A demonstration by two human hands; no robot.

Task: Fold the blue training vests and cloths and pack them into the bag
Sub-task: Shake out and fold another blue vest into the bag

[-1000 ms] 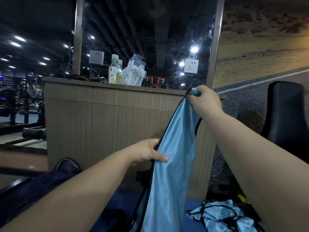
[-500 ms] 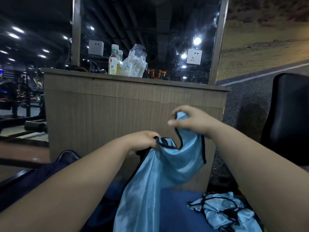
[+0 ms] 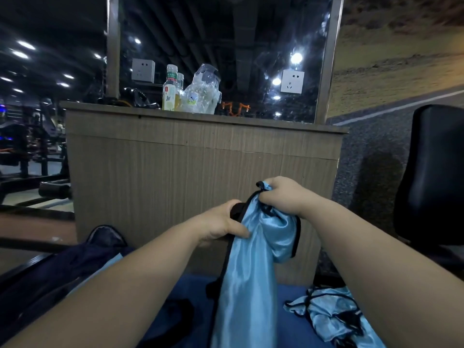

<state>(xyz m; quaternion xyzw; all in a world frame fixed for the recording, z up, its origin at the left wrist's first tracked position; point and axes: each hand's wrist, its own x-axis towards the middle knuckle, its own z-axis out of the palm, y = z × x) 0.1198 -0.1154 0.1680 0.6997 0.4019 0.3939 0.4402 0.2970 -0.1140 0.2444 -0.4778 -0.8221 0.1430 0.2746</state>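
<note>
Our right hand (image 3: 283,197) has its fingers curled tight round the bunched top of a light-blue vest (image 3: 251,272), with a bit of the black-trimmed edge poking out above the knuckles. Just below and to the left, our left hand (image 3: 221,224) grips the same vest at its black-bound side edge, thumb pressed across the shiny front and fingers wrapped behind. The two hands sit close together but do not touch.

From this double hold the vest hangs straight down in a long narrow fall, one fold bulging out to the right under our right wrist. Its lower part runs out of the bottom of the view, in front of a blue surface (image 3: 193,285).

On that surface at lower right lies a crumpled heap of more light-blue vests (image 3: 334,315), tangled with black trim. At lower left lies the dark navy bag (image 3: 62,272); a strip of light blue shows beside it, though we cannot tell whether it lies inside.

Ahead stands a wooden counter (image 3: 200,167) carrying two drink bottles (image 3: 170,91) and a clear plastic bag (image 3: 203,94), a mirror panel behind them. A black chair (image 3: 437,172) stands at the right.
</note>
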